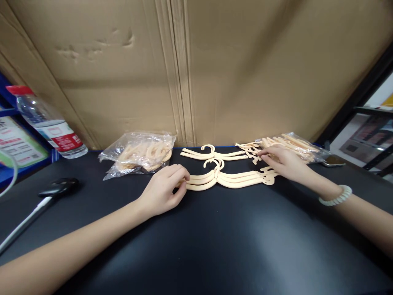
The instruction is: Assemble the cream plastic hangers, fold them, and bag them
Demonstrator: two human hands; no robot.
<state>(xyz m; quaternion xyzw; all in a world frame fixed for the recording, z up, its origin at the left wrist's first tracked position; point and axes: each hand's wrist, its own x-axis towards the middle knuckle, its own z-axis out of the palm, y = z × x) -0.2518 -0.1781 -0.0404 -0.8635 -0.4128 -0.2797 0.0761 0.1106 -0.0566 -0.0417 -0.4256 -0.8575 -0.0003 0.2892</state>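
Several cream plastic clothes hangers (236,180) lie nested in a row on the black table, hooks pointing away from me. My left hand (167,189) is closed at their left ends, its thumb and fingers curled around the tip of the nearest hanger and hiding it. Small cream hanger clips (269,177) sit at the row's right end. Behind them lies another set of hangers (229,156). My right hand (281,160) reaches over the loose cream pieces (252,148) at the back right. Its fingertips are drawn together at one small piece, partly hidden by the fingers.
A clear plastic bag (139,153) of cream hanger parts lies at the back left, another bag (293,146) at the back right, by a phone (334,161). A bottle (52,123), a black mouse-like device (58,187) and a white cable (26,223) are left. Cardboard (245,73) walls the back.
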